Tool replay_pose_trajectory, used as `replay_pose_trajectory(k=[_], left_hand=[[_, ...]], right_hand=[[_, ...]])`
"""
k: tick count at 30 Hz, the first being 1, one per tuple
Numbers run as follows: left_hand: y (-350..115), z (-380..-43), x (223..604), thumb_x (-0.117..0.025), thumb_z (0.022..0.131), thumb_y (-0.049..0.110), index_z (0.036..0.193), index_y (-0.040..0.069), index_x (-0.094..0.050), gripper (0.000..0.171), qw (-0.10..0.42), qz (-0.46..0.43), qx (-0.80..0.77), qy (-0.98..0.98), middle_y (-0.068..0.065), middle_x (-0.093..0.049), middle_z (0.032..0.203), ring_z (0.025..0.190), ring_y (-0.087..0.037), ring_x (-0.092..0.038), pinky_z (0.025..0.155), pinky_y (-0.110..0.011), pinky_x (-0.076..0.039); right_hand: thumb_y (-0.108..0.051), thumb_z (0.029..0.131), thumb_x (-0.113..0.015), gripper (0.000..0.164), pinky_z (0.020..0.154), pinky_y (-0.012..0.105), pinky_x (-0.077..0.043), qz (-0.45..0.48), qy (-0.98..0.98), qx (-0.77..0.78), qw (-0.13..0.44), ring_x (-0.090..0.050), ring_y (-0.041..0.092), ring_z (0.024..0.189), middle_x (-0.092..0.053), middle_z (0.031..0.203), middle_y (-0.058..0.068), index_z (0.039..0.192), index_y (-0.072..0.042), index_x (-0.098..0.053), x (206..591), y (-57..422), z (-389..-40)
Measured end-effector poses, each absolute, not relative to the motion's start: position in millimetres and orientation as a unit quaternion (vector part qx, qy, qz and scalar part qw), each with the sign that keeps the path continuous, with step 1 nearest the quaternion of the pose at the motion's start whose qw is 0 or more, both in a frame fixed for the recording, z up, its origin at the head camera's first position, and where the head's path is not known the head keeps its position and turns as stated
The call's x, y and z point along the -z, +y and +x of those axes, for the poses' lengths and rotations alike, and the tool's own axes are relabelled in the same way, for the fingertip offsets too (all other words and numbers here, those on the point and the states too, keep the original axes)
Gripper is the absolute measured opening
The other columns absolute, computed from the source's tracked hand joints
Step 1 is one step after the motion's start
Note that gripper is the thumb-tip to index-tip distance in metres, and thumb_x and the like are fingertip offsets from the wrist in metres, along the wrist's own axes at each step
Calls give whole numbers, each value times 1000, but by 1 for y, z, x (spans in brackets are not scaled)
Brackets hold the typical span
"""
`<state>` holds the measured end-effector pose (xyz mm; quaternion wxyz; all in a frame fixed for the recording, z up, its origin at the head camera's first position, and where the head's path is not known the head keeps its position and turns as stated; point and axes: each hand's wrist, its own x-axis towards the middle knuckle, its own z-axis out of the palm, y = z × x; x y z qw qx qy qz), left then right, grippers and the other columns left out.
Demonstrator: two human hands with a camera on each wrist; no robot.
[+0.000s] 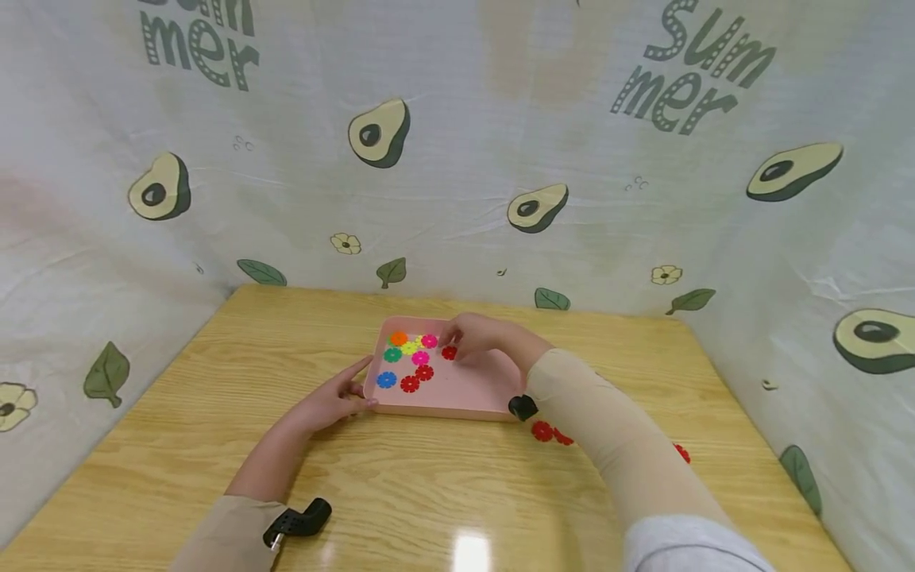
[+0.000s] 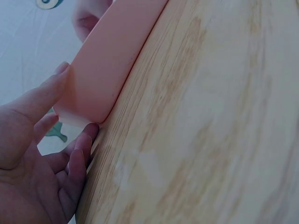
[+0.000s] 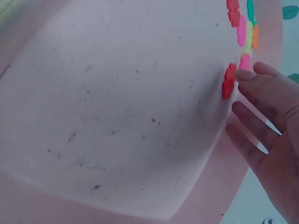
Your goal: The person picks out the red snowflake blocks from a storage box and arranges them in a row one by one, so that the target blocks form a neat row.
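The right hand (image 1: 473, 334), fingers loosely parted, gripping nothing, is beside a red disc (image 1: 449, 353) in the pink tray (image 1: 457, 393); the left hand (image 1: 332, 403), relaxed, touches its corner; a stray fingertip could nudge neighbouring discs (image 1: 429, 341).

The right hand (image 3: 284, 168), its fingers slightly bent and apart, is over the pink tray (image 3: 112, 154), one fingertip just beside a red notched piece (image 3: 229, 81). Red (image 3: 233, 12), pink (image 3: 241, 31), yellow, orange (image 3: 255, 36) and green pieces (image 3: 251, 11) cluster above. Dark specks dot the tray's floor.
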<state>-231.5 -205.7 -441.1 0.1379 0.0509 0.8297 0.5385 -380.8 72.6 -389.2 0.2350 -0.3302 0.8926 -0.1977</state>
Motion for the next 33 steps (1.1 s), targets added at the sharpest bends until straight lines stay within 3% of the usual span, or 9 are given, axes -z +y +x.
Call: replay_pose_trajectory(k=[11,23,33], left_hand=[[-205,-231,443,-72,90,20,156,13,-22,84,138,52,-541,828,-14,-54,102,74,-21,-48,64,-28,-44],[-205,-231,443,-73,89,21,156,12,-21,85,136,57,-542,828,-14,-54,101,74,-22,-48,64,-28,-44],[-206,-233,445,-72,90,21,156,11,-21,84,135,67,-539,829,-14,-54,101,74,-21,-48,64,-28,-44]], right_hand=[[1,85,-72,30,80,28,-48,-342,899,161,220,-53,19,94,-61,96,-3,102,-23,-73,402,69,-389],[-2,85,-74,15,74,28,-49,-340,894,165,240,-55,19,89,-61,87,0,90,-15,-68,401,67,-387],[1,84,-74,15,74,29,-49,-345,887,175,251,-55,20,88,-62,92,1,90,-13,-71,395,78,-381]])
